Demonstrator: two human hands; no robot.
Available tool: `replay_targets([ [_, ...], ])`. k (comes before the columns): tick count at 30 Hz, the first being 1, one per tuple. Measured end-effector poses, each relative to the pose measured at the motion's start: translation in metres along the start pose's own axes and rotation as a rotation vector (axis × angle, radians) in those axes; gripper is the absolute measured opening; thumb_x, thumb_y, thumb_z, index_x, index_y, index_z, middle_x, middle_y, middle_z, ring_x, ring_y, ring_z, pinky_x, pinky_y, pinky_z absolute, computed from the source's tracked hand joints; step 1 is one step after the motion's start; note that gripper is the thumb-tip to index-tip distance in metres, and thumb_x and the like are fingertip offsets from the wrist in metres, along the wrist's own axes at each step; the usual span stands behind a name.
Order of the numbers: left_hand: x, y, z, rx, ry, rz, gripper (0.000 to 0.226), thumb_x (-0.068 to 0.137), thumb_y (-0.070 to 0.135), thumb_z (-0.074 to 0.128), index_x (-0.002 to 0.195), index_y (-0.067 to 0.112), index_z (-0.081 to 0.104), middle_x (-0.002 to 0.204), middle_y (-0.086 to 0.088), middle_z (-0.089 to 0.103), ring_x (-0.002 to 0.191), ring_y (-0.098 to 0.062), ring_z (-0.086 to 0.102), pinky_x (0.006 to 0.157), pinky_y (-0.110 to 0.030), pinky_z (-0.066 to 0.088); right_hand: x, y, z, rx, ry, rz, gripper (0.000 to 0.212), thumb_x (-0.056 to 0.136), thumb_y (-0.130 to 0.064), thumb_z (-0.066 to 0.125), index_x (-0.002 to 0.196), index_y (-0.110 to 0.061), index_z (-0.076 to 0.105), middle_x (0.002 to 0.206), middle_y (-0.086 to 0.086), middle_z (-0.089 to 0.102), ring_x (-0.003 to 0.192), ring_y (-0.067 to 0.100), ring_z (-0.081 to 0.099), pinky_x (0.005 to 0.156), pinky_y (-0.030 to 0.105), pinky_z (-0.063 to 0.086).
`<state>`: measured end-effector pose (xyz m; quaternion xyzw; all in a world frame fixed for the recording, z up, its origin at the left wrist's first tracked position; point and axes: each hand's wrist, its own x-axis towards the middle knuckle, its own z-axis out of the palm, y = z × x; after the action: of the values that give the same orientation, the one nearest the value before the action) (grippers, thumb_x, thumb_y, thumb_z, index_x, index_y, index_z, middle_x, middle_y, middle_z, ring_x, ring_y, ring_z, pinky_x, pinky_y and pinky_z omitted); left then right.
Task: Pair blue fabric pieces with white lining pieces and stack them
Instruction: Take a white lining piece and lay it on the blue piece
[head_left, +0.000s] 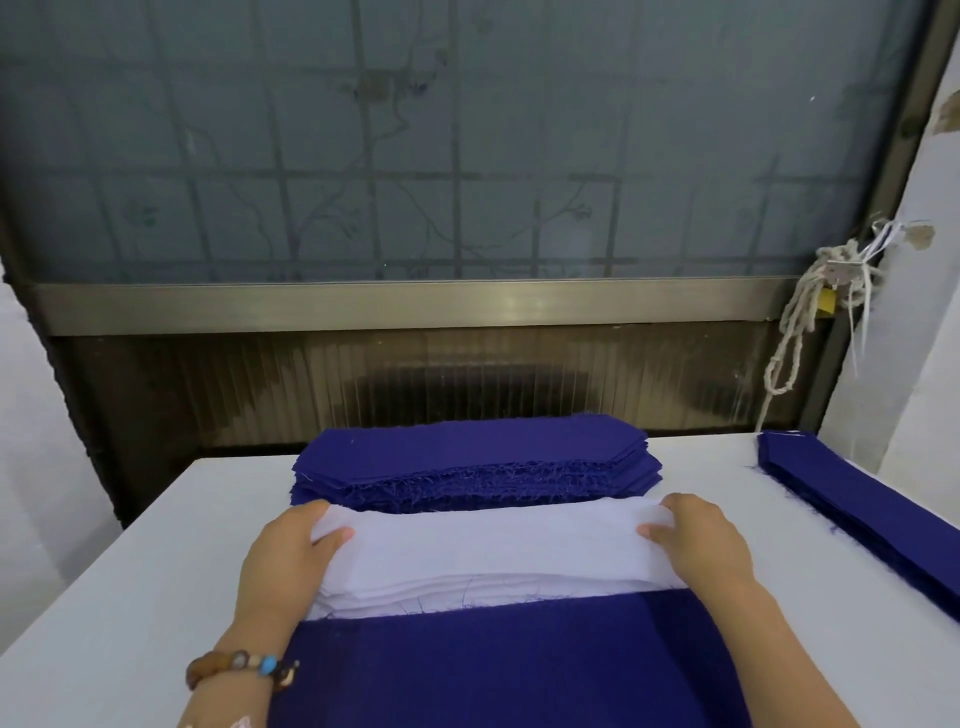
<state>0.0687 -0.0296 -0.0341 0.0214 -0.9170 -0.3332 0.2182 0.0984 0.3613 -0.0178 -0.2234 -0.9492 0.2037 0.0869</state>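
Observation:
A stack of white lining pieces lies across the middle of the table. My left hand grips its left end and my right hand grips its right end, thumbs on top of the lining. Behind it stands a thick stack of blue fabric pieces with frayed front edges. In front of the lining, nearest me, lies a wide blue fabric piece with its far edge under the white stack.
Another pile of long blue pieces lies at the table's right edge. The white table ends at a window frame behind. A knotted cord hangs at the right.

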Motion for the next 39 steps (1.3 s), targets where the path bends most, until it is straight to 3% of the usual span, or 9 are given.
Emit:
replay_targets([
  [8, -0.010, 0.030, -0.050, -0.294, 0.126, 0.002, 0.007, 0.089, 0.028, 0.067, 0.090, 0.024, 0.061, 0.078, -0.001, 0.066, 0.064, -0.016, 0.062, 0.055, -0.021, 0.043, -0.026, 0.024, -0.023, 0.616, 0.135, -0.120, 0.015, 0.089, -0.032, 0.066, 0.100, -0.024, 0.059, 0.084, -0.014, 0.060, 0.075, 0.014, 0.059, 0.060, 0.021, 0.043],
  [11, -0.023, 0.022, -0.063, -0.290, 0.044, -0.017, 0.012, 0.087, 0.028, 0.069, 0.078, 0.032, 0.061, 0.060, 0.004, 0.065, 0.057, -0.014, 0.062, 0.052, -0.021, 0.045, -0.041, 0.036, -0.027, 0.612, 0.110, -0.105, 0.022, 0.088, -0.033, 0.067, 0.106, -0.021, 0.063, 0.089, -0.018, 0.059, 0.076, 0.011, 0.059, 0.064, 0.017, 0.045],
  [14, -0.035, 0.004, -0.066, -0.262, -0.066, -0.101, 0.015, 0.085, 0.030, 0.072, 0.075, 0.020, 0.067, 0.059, 0.004, 0.066, 0.052, -0.016, 0.061, 0.050, -0.024, 0.049, -0.056, 0.047, -0.023, 0.521, 0.090, -0.134, 0.023, 0.085, -0.033, 0.070, 0.091, -0.012, 0.063, 0.072, -0.014, 0.058, 0.071, 0.009, 0.056, 0.060, 0.012, 0.038],
  [23, -0.073, -0.024, -0.064, -0.203, -0.256, -0.102, 0.016, 0.080, 0.020, 0.078, 0.071, 0.015, 0.066, 0.053, -0.008, 0.059, 0.041, -0.010, 0.045, 0.047, -0.017, 0.038, -0.084, 0.061, -0.010, 0.462, 0.002, -0.214, 0.023, 0.084, -0.026, 0.074, 0.082, -0.006, 0.063, 0.081, 0.008, 0.067, 0.082, 0.030, 0.059, 0.066, 0.029, 0.043],
  [27, -0.079, -0.027, -0.062, -0.106, -0.278, 0.013, 0.014, 0.078, 0.016, 0.079, 0.076, 0.012, 0.066, 0.070, -0.006, 0.064, 0.052, -0.009, 0.044, 0.056, -0.018, 0.038, -0.086, 0.063, -0.010, 0.450, -0.008, -0.228, 0.022, 0.083, -0.025, 0.074, 0.079, -0.007, 0.062, 0.078, 0.008, 0.066, 0.081, 0.030, 0.058, 0.064, 0.028, 0.041],
  [31, -0.082, -0.029, -0.060, -0.079, -0.281, 0.005, 0.030, 0.077, 0.015, 0.079, 0.092, 0.037, 0.065, 0.084, 0.020, 0.068, 0.081, -0.006, 0.061, 0.075, -0.001, 0.037, -0.088, 0.063, -0.007, 0.403, 0.024, -0.252, 0.019, 0.083, -0.026, 0.074, 0.080, -0.013, 0.061, 0.076, 0.003, 0.064, 0.078, 0.026, 0.057, 0.063, 0.017, 0.039],
  [34, -0.082, -0.032, -0.058, -0.067, -0.274, -0.056, 0.033, 0.084, 0.029, 0.074, 0.113, 0.033, 0.059, 0.108, 0.012, 0.064, 0.100, -0.017, 0.059, 0.093, -0.023, 0.041, -0.090, 0.064, -0.004, 0.387, 0.074, -0.268, 0.026, 0.084, -0.027, 0.073, 0.079, -0.009, 0.055, 0.067, 0.004, 0.057, 0.065, 0.021, 0.047, 0.061, 0.017, 0.037],
  [36, -0.082, -0.033, -0.059, -0.081, -0.263, -0.049, 0.027, 0.088, 0.032, 0.068, 0.113, 0.034, 0.059, 0.111, 0.012, 0.064, 0.100, -0.015, 0.059, 0.091, -0.028, 0.044, -0.093, 0.065, -0.004, 0.379, 0.094, -0.261, 0.032, 0.086, -0.028, 0.070, 0.076, -0.007, 0.048, 0.061, 0.003, 0.046, 0.059, 0.019, 0.037, 0.059, 0.021, 0.035],
  [39, -0.084, -0.030, -0.062, -0.088, -0.245, 0.004, 0.032, 0.091, 0.022, 0.065, 0.108, 0.047, 0.054, 0.108, 0.025, 0.059, 0.094, -0.008, 0.056, 0.080, -0.017, 0.043, -0.095, 0.066, -0.005, 0.378, 0.112, -0.230, 0.033, 0.088, -0.025, 0.068, 0.073, -0.008, 0.043, 0.059, -0.002, 0.037, 0.058, 0.018, 0.031, 0.054, 0.024, 0.029],
])
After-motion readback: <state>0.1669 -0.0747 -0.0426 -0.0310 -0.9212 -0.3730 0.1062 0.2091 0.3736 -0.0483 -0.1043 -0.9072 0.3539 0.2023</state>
